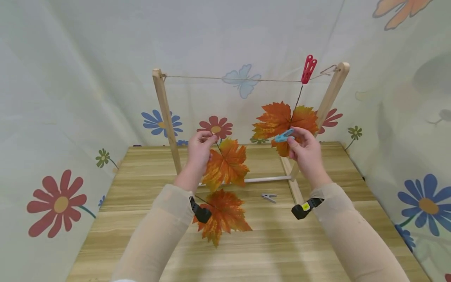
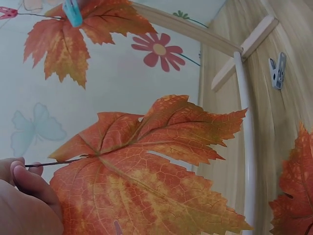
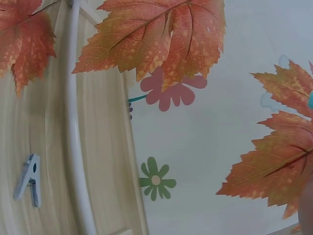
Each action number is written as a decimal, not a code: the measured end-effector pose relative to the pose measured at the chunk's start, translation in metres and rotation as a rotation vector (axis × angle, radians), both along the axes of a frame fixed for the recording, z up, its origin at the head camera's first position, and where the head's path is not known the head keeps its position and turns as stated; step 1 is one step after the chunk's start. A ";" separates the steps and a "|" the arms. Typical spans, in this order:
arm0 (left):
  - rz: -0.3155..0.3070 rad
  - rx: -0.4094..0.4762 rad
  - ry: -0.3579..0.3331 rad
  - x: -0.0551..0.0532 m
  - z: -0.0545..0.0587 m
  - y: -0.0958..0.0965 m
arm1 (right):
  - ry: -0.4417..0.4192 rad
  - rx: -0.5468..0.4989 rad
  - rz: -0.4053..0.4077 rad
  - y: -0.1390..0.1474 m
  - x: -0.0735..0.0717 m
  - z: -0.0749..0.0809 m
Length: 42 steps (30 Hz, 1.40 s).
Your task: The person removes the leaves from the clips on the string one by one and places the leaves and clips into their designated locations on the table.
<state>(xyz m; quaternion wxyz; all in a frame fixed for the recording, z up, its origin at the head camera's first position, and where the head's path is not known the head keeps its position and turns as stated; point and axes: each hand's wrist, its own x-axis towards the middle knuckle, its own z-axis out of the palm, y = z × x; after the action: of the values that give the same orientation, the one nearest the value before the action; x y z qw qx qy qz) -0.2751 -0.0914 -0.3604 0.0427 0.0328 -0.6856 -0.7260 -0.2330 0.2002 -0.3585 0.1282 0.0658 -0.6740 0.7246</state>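
Note:
My left hand (image 1: 200, 152) pinches the thin dark stem of an orange artificial maple leaf (image 1: 227, 164) between thumb and fingertips; the leaf spreads out to the right of the hand, and in the left wrist view it fills the middle. A light-blue clothespin (image 1: 284, 136) is pinched in my right hand (image 1: 305, 148), in front of a second maple leaf (image 1: 275, 119). That leaf hangs by its stem from a red clothespin (image 1: 308, 69) clipped on the string (image 1: 211, 77). In the right wrist view, my right hand is almost wholly out of frame.
A wooden frame with a left post (image 1: 165, 113) and a right post (image 1: 332, 94) holds the string. A white rod (image 1: 267, 179) joins its base. On the wooden table (image 1: 267, 250) lie another maple leaf (image 1: 225, 213) and a grey clothespin (image 1: 269, 197). Behind hangs a flowered curtain (image 1: 197, 35).

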 end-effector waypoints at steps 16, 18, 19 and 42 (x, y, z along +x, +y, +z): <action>0.044 0.021 -0.033 0.001 -0.024 -0.010 | -0.030 -0.060 0.008 -0.007 0.007 -0.033; 0.048 -0.002 -0.038 0.002 -0.027 -0.012 | -0.042 -0.076 0.009 -0.007 0.008 -0.035; 0.050 -0.013 -0.042 0.002 -0.029 -0.013 | -0.048 -0.081 0.010 -0.007 0.008 -0.036; 0.084 -0.050 -0.120 0.011 -0.069 -0.028 | -0.222 -0.082 0.026 -0.016 0.016 -0.087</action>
<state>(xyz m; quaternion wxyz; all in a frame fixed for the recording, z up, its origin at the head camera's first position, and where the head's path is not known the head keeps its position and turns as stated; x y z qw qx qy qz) -0.2644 -0.1194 -0.4290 0.0329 0.1040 -0.7027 -0.7031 -0.2173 0.1842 -0.4455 0.0459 -0.0117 -0.6528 0.7561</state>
